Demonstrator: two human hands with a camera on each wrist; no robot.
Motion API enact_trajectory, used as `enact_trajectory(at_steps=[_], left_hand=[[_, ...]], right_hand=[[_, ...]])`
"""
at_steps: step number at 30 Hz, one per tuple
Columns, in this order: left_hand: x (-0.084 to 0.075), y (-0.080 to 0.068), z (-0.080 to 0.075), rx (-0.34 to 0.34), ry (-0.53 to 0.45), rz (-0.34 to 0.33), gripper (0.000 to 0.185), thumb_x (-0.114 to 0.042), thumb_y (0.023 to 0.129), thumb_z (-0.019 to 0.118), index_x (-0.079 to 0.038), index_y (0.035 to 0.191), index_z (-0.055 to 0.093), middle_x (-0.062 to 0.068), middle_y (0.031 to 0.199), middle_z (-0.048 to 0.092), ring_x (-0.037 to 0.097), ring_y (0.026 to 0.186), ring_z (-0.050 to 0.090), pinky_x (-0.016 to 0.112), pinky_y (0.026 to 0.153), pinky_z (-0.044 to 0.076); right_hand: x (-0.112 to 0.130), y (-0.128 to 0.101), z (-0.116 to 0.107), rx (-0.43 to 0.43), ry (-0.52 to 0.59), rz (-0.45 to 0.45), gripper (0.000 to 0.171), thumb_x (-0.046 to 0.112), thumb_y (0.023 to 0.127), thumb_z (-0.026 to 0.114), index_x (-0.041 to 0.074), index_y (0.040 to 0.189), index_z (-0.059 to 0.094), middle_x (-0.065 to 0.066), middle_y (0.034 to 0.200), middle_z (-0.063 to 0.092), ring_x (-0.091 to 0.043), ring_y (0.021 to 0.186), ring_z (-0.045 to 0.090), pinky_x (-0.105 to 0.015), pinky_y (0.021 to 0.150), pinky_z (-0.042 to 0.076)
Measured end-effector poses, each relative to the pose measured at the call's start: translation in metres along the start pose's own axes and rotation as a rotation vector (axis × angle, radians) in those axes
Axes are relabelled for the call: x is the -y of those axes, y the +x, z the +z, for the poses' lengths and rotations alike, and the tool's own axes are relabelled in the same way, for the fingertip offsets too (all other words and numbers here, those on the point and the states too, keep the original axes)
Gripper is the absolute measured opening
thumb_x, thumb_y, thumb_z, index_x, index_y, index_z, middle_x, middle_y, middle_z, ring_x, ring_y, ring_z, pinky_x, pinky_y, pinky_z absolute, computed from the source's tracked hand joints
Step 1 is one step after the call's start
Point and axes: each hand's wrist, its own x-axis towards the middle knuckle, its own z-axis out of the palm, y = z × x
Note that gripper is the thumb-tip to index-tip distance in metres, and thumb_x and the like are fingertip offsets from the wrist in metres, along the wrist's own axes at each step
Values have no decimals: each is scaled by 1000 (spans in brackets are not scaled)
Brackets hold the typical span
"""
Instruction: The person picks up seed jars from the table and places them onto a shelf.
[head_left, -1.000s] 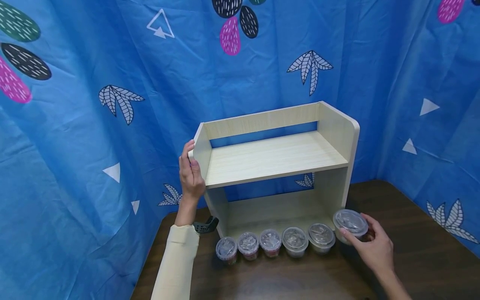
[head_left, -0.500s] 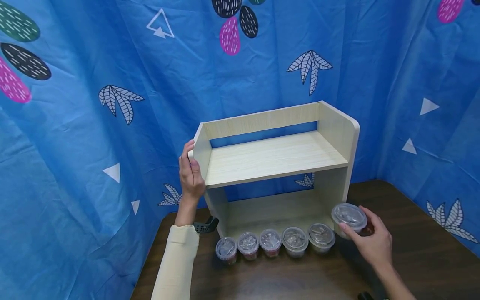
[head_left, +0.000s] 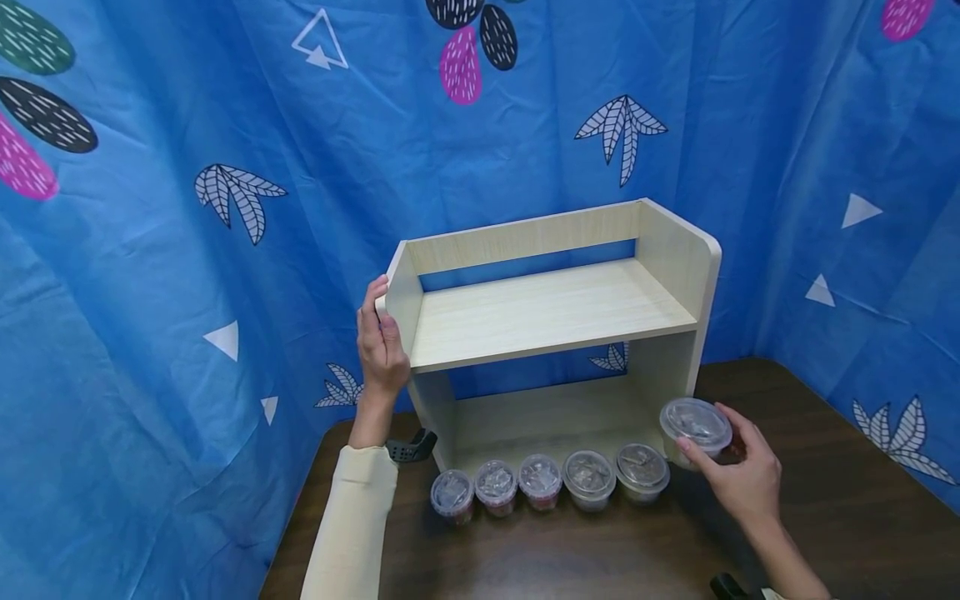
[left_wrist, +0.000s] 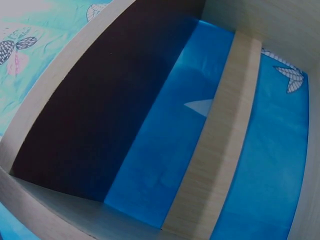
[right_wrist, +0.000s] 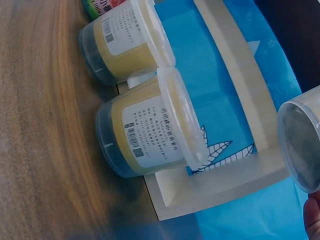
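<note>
At lower right, a lidded cup (head_left: 696, 432) is gripped by the right hand (head_left: 738, 479); the shelf's (head_left: 555, 312) left side is held by the left hand (head_left: 381, 350).

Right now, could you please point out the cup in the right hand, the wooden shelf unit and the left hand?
Lidded cup (head_left: 695, 422), head view, on its clear lid.
Wooden shelf unit (head_left: 551, 312), head view, on the bare upper shelf board.
Left hand (head_left: 381, 350), head view, on the back of the hand gripping the unit's side panel.
</note>
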Motion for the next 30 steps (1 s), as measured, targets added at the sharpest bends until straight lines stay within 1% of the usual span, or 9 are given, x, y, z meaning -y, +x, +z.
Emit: enact_trajectory(at_steps=[2, 8, 16, 27, 30], left_hand=[[0, 0, 0, -2, 3, 1, 41, -5, 98, 40, -3, 139, 44, 12, 143, 49, 27, 127, 50, 49, 98, 47], [0, 1, 0, -1, 6, 1, 40, -8, 100, 40, -3, 139, 44, 12, 143, 49, 27, 126, 50, 48, 98, 47], [0, 3, 1, -6, -1, -4, 41, -8, 99, 40, -4, 139, 44, 11, 143, 49, 26, 126, 50, 47, 97, 48], [-2, 2, 0, 1, 5, -11, 39, -13, 101, 39, -4, 139, 44, 11, 143, 49, 26, 127, 50, 48, 98, 48], [-2, 2, 0, 0, 1, -8, 39, -13, 101, 39, -4, 139, 44, 11, 143, 49, 27, 127, 50, 48, 98, 47]], right_hand=[[0, 1, 0, -5, 14, -10, 70, 2, 62, 89, 0, 127, 63, 22, 105, 55, 9, 84, 50, -4, 70, 40], [3, 3, 1, -16, 38, -32, 70, 0, 61, 89, 0, 126, 64, 28, 106, 53, 9, 85, 51, -3, 71, 39], [12, 7, 1, -13, 31, -43, 67, 2, 66, 86, 0, 128, 62, 31, 107, 52, 8, 87, 52, -4, 72, 40], [16, 11, 1, -23, 53, -72, 66, 1, 66, 84, -2, 128, 61, 31, 108, 53, 7, 88, 53, -3, 73, 41], [18, 12, 1, -23, 53, -76, 67, 1, 66, 84, -2, 128, 61, 30, 108, 52, 6, 88, 52, -4, 73, 40]])
